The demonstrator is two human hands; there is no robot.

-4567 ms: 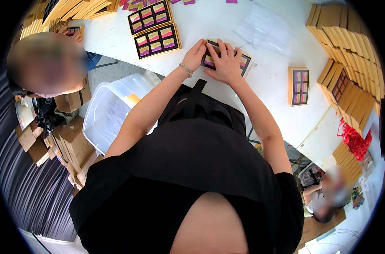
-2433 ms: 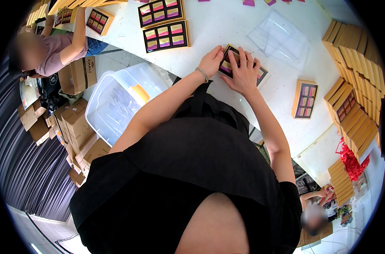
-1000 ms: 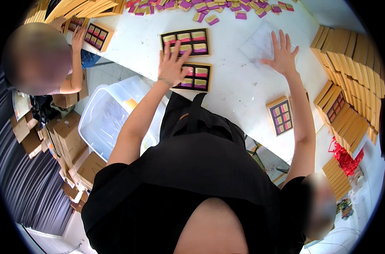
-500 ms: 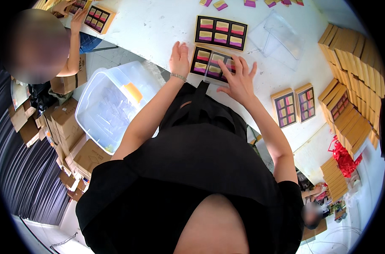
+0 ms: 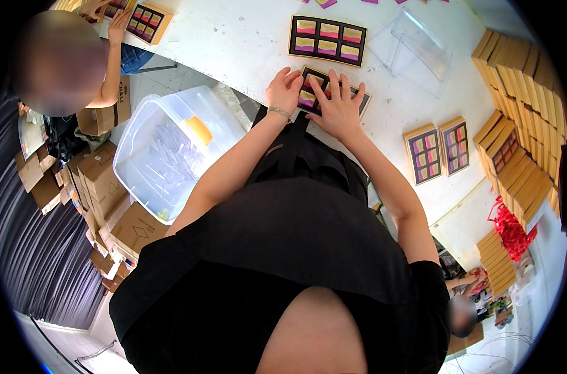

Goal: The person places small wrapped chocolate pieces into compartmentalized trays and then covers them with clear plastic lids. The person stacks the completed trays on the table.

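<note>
1 black-and-gold box point(image 5: 307, 97) is positioned at the near edge of the white table point(image 5: 246, 56). Its left end is met by the left hand point(image 5: 284, 93), fingers partly curled; whether it is gripped cannot be told. The right hand point(image 5: 338, 108) is spread wide over the top. The clear cover, held tilted above the box 0.5 s earlier, is no longer distinguishable; it is judged to be lowered onto the box, though its seating cannot be confirmed.

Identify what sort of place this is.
Likely a small packing workshop: black-lined compartment boxes of gold-topped packets on a white worktable, stacks of gold-coloured boxes, and cardboard cartons.
</note>
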